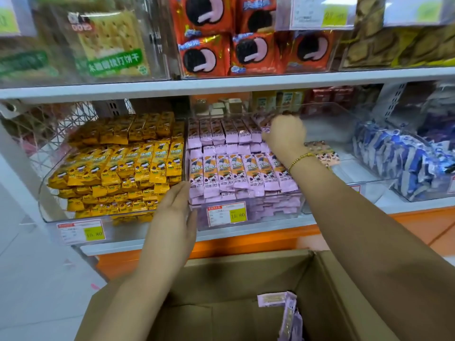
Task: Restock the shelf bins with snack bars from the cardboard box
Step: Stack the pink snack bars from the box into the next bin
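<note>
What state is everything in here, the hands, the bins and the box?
Pink bin, nearly full.
Yellow bin, full.
Left hand, flat against the pink bin's front corner.
Right hand, gripping pink bars at its back.
Cardboard box, open, few spare bars inside.

Pressing a flat left hand (177, 205) against the front left corner of the pink-bar bin (273, 209), reaching a braceleted right hand (285, 135) to its rear right, curled on pink bars (265, 123).

White metal shelving (221, 86) over an orange base panel (246, 240), pale floor (37, 291) below.
</note>
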Demonstrator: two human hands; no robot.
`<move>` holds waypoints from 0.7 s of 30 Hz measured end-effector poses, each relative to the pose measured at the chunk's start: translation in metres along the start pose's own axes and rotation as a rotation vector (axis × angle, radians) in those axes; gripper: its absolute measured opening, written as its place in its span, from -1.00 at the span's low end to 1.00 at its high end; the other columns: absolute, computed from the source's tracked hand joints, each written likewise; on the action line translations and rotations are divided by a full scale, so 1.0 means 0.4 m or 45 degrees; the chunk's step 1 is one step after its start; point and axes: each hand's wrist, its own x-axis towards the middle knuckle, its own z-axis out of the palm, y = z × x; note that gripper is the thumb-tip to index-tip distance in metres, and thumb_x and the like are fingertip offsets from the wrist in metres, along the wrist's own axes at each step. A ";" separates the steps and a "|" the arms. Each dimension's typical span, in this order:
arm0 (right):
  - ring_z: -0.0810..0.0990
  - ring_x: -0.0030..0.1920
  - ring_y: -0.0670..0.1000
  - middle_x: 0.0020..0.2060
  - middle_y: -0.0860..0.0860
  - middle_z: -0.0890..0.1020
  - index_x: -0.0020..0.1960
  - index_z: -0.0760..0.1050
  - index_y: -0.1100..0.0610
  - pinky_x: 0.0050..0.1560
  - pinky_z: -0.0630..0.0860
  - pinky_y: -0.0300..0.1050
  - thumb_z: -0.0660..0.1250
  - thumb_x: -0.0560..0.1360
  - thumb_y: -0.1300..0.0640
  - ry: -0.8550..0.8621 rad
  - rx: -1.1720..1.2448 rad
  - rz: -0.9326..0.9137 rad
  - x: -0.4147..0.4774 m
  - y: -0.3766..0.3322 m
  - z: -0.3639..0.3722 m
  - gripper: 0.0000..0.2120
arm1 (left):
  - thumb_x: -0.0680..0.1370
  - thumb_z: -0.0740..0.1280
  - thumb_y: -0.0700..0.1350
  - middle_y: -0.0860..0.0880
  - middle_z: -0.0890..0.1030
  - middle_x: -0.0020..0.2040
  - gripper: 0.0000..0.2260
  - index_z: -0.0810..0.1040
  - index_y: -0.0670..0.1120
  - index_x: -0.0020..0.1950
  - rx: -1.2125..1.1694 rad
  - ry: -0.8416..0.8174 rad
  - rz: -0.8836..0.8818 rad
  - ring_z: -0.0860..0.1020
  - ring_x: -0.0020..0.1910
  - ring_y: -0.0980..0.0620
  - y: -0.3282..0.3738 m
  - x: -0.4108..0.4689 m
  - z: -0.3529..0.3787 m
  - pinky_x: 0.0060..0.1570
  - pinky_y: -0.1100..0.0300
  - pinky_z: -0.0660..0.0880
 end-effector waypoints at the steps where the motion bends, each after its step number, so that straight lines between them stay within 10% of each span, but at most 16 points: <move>1: 0.57 -0.14 0.12 -0.24 0.12 0.57 -0.22 0.47 0.18 -0.19 0.42 -0.13 0.31 0.54 0.00 -0.011 -0.031 -0.009 0.003 -0.002 -0.002 -0.73 | 0.52 0.32 -0.32 -0.18 0.43 0.37 -0.56 0.38 -0.23 0.40 0.017 -0.007 0.008 0.42 0.33 -0.14 -0.001 0.000 0.001 0.25 0.24 0.22; 11: 0.51 0.01 0.18 0.11 0.20 0.56 0.11 0.45 0.28 -0.06 0.44 -0.08 0.16 0.60 0.12 -0.538 0.001 -0.327 0.022 0.024 -0.019 -0.76 | 0.52 0.32 -0.28 -0.07 0.37 0.42 -0.51 0.33 -0.17 0.44 -0.027 -0.019 0.001 0.36 0.37 -0.03 -0.006 -0.003 -0.001 0.23 0.40 0.15; 15: 0.51 0.22 0.19 0.25 0.18 0.54 0.40 0.39 0.15 0.21 0.49 0.00 0.29 0.55 0.20 -0.338 -0.113 -0.450 0.024 0.033 -0.021 -0.58 | 0.54 0.32 -0.24 -0.03 0.34 0.44 -0.51 0.31 -0.13 0.46 -0.056 -0.003 0.006 0.34 0.39 0.01 -0.004 -0.008 -0.002 0.23 0.39 0.16; 21: 0.51 0.19 0.22 0.20 0.24 0.55 0.32 0.49 0.19 0.22 0.48 -0.01 0.21 0.51 0.37 -0.201 0.178 -0.354 0.016 0.048 0.021 -0.60 | 0.54 0.32 -0.20 -0.01 0.32 0.45 -0.49 0.29 -0.11 0.47 -0.058 -0.001 0.031 0.31 0.40 0.04 -0.015 -0.010 0.001 0.23 0.43 0.14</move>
